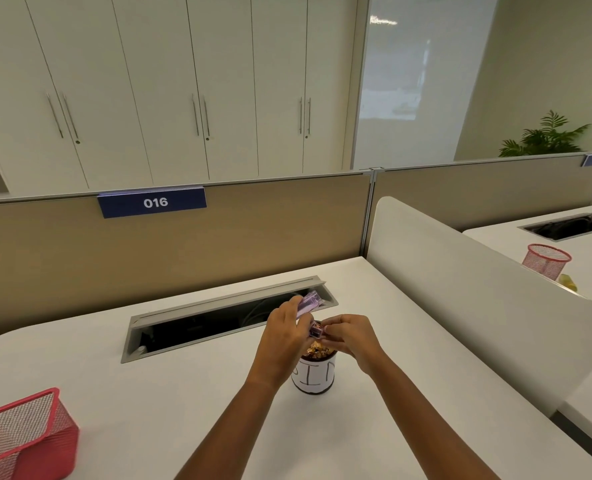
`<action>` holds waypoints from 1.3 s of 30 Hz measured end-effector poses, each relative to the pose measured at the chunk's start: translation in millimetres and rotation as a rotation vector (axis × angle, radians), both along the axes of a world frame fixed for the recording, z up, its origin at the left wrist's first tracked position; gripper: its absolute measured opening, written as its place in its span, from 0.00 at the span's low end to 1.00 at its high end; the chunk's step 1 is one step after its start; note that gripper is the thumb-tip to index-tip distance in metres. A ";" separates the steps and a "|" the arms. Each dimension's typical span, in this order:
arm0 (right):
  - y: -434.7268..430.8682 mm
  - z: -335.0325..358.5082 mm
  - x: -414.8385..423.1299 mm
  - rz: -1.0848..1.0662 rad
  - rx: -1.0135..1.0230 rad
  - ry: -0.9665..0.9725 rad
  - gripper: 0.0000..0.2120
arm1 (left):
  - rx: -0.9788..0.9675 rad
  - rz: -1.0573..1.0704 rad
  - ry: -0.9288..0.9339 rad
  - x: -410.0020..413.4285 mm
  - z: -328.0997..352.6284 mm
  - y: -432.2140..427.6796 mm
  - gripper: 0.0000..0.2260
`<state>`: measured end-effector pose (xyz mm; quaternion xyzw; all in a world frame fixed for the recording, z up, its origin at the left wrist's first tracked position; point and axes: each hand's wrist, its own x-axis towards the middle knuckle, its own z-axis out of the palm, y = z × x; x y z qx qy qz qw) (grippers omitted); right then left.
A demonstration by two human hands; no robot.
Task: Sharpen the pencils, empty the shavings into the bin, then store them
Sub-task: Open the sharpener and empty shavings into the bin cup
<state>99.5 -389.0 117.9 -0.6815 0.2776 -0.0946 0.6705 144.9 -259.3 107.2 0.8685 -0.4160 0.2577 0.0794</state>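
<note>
A small round bin [313, 377] with a white paper label stands on the white desk, filled with pencil shavings [319, 350]. Right above it my left hand [284, 336] grips a clear purple sharpener case [308, 303], tilted up and to the right. My right hand [351, 336] pinches a smaller purple sharpener part [316, 330] at the case's lower end, over the bin's mouth. No pencils show in this view.
A red square mesh holder [21, 438] sits at the desk's front left. An open cable tray [225, 317] runs behind my hands. A white divider [478, 292] bounds the right side; a round red mesh cup [545, 259] stands on the neighbouring desk.
</note>
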 end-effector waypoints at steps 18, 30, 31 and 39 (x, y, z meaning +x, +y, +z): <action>2.9 6.2 0.4 0.072 0.295 0.095 0.05 | 0.004 -0.043 -0.101 7.4 -6.2 -2.3 0.22; 1.5 -2.0 13.9 -0.113 0.169 0.120 0.04 | -0.031 -0.084 -0.122 12.5 -13.7 -3.0 0.22; 1.6 -2.8 14.8 -0.131 0.139 0.117 0.06 | -0.036 -0.073 -0.115 12.9 -15.0 -2.7 0.22; 1.8 -2.1 5.6 -0.084 -0.450 0.106 0.09 | -0.243 -0.006 0.104 12.0 -16.7 6.7 0.18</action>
